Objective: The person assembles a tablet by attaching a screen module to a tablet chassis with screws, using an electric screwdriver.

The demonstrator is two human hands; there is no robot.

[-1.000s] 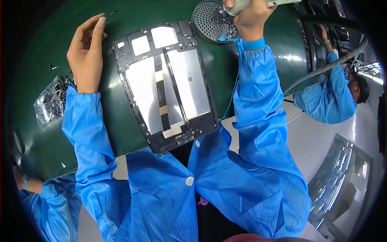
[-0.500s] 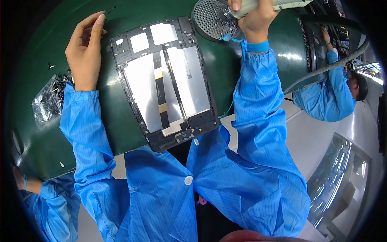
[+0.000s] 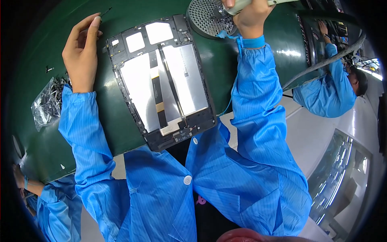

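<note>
My left hand (image 3: 82,56) is raised beyond the tablet's upper left corner, thumb and forefinger pinched on a small, thin dark strip (image 3: 106,11) whose exact kind I cannot make out. On the green table lies an opened tablet housing (image 3: 186,121) with a black frame, silvery inner panels and a dark ribbon cable (image 3: 157,90) down the middle. At the far right my right hand (image 3: 253,18) grips the pale handle of what looks like a heat gun (image 3: 242,5). Its metal nozzle is over a round perforated metal plate (image 3: 201,16), partly cut off above.
A clear plastic bag (image 3: 46,105) of small dark parts lies left of my left forearm, with a tiny dark part (image 3: 49,69) beyond it. A blue strap cord hangs from my right wrist. A grey cable (image 3: 326,62) crosses at right. Co-workers in blue sit on both sides.
The whole view has shifted slightly, so the tablet, plate and both hands appear a little further left and up. Both hands keep their grips.
</note>
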